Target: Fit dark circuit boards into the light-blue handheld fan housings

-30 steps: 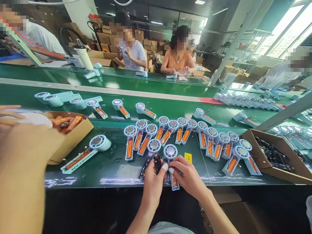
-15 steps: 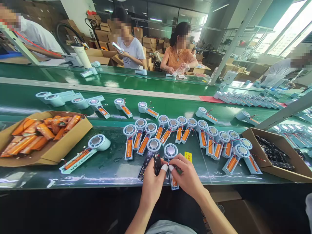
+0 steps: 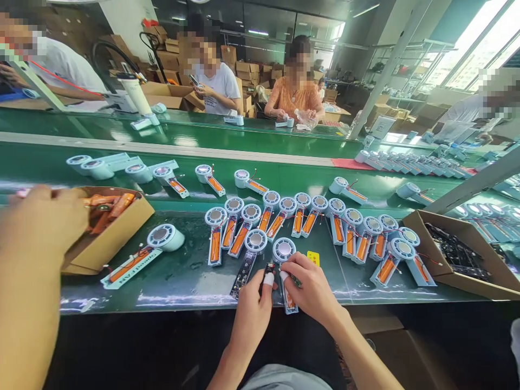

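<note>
Green bench (image 3: 195, 290); landmark: near fan (image 3: 284, 249). Left of it, left hand (image 3: 252, 306) grips black board (image 3: 268, 267), now shifted fanward, presumably easing two-handed work. Right hand (image 3: 311, 281) pinched over fan's handle; contents unclear. Far left: co-worker's arm (image 3: 30, 271) returns over carton (image 3: 111, 241) of orange cells (image 3: 122, 206). Far right: box (image 3: 475, 286) of dark boards (image 3: 459, 252).

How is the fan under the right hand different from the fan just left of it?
The right fan, partly under the right hand, shows an orange battery in its handle; the left fan has a black board along its handle. The right fan's handle points nearly straight down the picture, while the left fan's handle slants down-left. Both have a round, pale blue head with a silvery disc in the middle.
</note>
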Demonstrator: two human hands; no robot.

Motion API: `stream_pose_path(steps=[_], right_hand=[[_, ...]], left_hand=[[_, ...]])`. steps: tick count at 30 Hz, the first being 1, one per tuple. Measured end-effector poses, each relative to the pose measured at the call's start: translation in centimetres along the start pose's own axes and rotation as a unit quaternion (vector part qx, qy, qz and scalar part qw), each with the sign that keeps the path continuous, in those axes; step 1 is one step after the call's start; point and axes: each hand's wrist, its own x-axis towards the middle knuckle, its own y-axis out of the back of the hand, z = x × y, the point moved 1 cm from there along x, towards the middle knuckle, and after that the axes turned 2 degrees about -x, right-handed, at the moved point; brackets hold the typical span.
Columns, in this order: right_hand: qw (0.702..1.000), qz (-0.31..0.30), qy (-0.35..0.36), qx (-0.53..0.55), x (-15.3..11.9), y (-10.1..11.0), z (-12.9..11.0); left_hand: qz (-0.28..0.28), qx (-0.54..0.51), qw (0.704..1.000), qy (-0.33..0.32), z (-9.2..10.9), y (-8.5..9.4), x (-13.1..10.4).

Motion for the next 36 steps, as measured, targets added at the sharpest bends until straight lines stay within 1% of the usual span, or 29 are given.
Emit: stream_pose_path(steps=[5,10,17,22,25,29,32,36], right_hand=[[0.996,-0.064,0.012,-0.055,0.7,1.2,-0.5],[0.985,-0.114,0.026,-0.126,1.2,1.9,-1.2],[0.974,-0.137,0.04,-0.178,1.7,2.3,-1.6],[0.967,-0.125,0.069,-0.21,2.0,2.2,-2.0],[0.972,-0.121,0.075,-0.186,2.0,2.1,-1.7],[0.986,-0.125,0.033,-0.102,1.8,2.4,-0.9],[0.99,-0.13,0.011,-0.049,1.6,2.7,-0.2],[0.99,-0.135,0.039,0.007,1.4,2.7,0.5]], left_hand=[[0.006,0.068,0.997,-0.04,-0.1,-0.1,-0.2],[-0.007,0.109,0.991,-0.072,-0.4,-0.4,-0.2],[-0.019,0.17,0.979,-0.108,-0.8,-0.1,-0.4],[-0.012,0.233,0.963,-0.135,-0.9,-0.1,-0.6],[-0.016,0.213,0.968,-0.13,-0.9,0.1,-0.4],[-0.061,0.162,0.978,-0.119,-0.1,1.0,0.0],[-0.092,0.133,0.982,-0.1,0.6,1.6,0.0],[-0.128,0.086,0.985,-0.079,1.0,2.0,0.2]])
